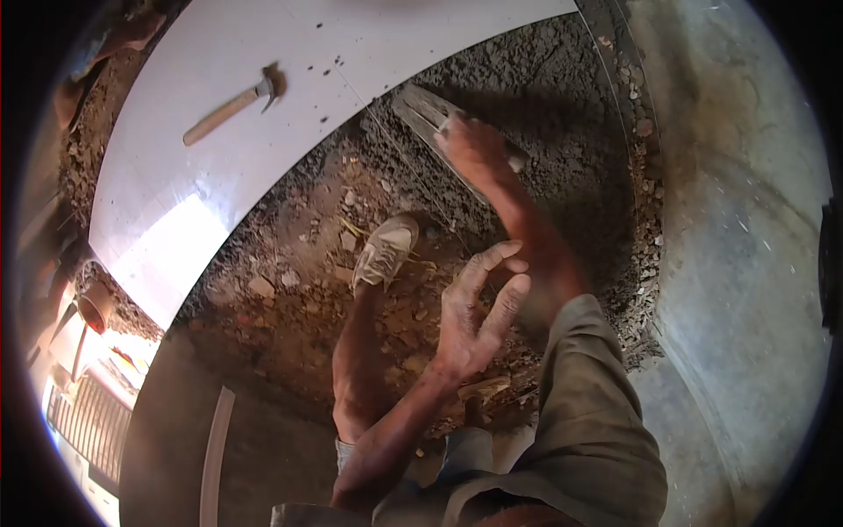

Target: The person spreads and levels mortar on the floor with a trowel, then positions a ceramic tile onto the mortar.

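Observation:
My right hand [477,154] is closed around the handle of a wooden float [421,107], which lies on the dark wet mortar [553,97]. The float's board is smeared grey, and part of it is hidden behind my hand and forearm. Nearer to me, my left hand [474,312] hangs above the rubble with nothing in it, its fingers curved and apart from the thumb. A thin string line [395,145] runs slantwise across the mortar, close to the float.
On the large white tile [290,44] lies a claw hammer [233,110] among mortar crumbs. My shoe [386,250] stands on stony soil [290,263]. Smooth grey floor [738,220] borders the right side. A pale strip [216,457] lies at lower left.

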Available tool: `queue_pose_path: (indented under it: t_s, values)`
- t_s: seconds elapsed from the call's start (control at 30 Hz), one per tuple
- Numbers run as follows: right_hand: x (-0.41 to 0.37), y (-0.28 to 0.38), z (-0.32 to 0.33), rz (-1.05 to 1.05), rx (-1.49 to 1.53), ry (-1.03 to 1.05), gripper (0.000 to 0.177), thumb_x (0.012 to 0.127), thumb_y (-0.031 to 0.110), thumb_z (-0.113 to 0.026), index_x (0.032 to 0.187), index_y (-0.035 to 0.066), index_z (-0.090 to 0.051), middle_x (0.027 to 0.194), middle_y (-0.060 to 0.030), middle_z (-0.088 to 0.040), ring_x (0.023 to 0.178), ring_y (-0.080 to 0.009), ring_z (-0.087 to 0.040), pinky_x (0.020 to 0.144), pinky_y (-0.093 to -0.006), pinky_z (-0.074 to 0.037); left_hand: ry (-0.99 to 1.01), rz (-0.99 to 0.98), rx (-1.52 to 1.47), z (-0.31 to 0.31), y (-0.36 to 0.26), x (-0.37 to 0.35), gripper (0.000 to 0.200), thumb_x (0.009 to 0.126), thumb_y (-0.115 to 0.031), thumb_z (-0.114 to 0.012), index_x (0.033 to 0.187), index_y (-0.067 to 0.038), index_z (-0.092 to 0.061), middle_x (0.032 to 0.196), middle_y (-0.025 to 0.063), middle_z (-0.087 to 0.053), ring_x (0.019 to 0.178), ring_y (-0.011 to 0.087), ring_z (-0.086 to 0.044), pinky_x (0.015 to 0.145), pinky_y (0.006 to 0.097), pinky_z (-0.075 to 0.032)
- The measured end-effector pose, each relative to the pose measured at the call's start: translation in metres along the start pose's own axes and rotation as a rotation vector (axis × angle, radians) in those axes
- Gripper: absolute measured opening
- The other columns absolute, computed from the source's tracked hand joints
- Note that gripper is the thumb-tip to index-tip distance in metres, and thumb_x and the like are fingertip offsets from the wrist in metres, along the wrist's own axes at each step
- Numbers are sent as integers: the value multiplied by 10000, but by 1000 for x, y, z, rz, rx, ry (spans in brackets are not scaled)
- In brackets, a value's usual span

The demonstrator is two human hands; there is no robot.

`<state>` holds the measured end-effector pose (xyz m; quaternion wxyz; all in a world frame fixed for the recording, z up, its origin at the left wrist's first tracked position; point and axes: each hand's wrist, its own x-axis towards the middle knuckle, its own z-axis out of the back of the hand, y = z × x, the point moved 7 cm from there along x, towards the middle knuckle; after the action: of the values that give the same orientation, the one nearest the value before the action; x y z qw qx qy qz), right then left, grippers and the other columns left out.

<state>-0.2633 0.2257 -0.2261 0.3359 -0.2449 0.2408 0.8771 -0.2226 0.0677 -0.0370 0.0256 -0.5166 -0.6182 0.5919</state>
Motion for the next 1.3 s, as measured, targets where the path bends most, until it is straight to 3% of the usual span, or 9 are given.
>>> queue_pose_path:
  t_s: [0.07,0.17,0.47,0.7,0.8,0.97,1.0,1.13,1.3]
  values:
    - [-3,-19,20,-99,73,74,432,956,355,-544,1193,-7,-549,910,-155,-707,679,-280,-688,633,-424,-568,-8,16,-25,4,-5,11,383,939,-185,-652,1277,-27,-566,1044,91,-643,994,167,-599,901,316,-472]
    - [-4,-76,45,-62,-255,-96,461,968,407,-515,1237,32,-531,959,-198,-700,807,-374,-689,730,-512,-543,-46,83,-156,7,8,20,415,977,-248,-609,1316,-27,-516,1073,71,-627,981,128,-580,841,264,-486]
    - [-55,-158,26,-321,-137,-224,414,934,432,-569,1133,72,-526,957,-212,-691,882,-437,-667,762,-557,-524,4,117,-131,-19,0,16,348,980,-177,-595,1280,-8,-552,1051,80,-623,977,125,-581,850,274,-481]
    - [26,-232,56,-264,-134,-382,459,911,433,-602,1168,55,-553,998,-182,-681,905,-389,-675,769,-525,-535,91,-409,432,20,-123,-5,319,951,-198,-587,1170,34,-574,1015,137,-636,957,225,-612,851,354,-489]
    - [38,-294,88,-401,-175,-529,472,923,439,-581,1148,25,-571,1034,-182,-675,969,-391,-655,814,-531,-518,-205,-736,610,54,-148,-41,387,964,-277,-530,1187,38,-550,998,171,-638,956,269,-620,867,402,-494]
    - [30,-314,103,-277,-45,-384,515,937,474,-554,1172,16,-577,1084,-205,-653,993,-406,-628,842,-532,-500,-29,-1116,143,143,-158,-131,436,973,-229,-467,1351,-15,-425,1212,224,-521,1195,359,-485,1122,535,-313]
    - [25,-309,103,-284,-43,-393,537,937,489,-552,1185,13,-572,1085,-209,-651,983,-409,-625,842,-534,-496,-169,-1116,131,180,-155,-145,513,980,-229,-452,1437,-41,-314,1237,236,-507,1180,380,-497,1104,562,-322]
    - [25,-282,94,-383,35,-384,516,942,474,-547,1216,37,-559,1186,-208,-618,1128,-394,-584,910,-509,-487,-767,-1064,454,215,-137,-178,529,974,-341,-472,1376,-6,-391,1237,213,-532,1163,353,-518,1072,523,-361]
    - [50,-270,91,-495,31,-412,503,951,464,-539,1247,58,-557,1225,-174,-612,1147,-369,-585,926,-506,-495,-678,-869,531,214,-63,-190,519,973,-344,-478,1360,-7,-404,1226,214,-538,1157,352,-521,1067,521,-363]
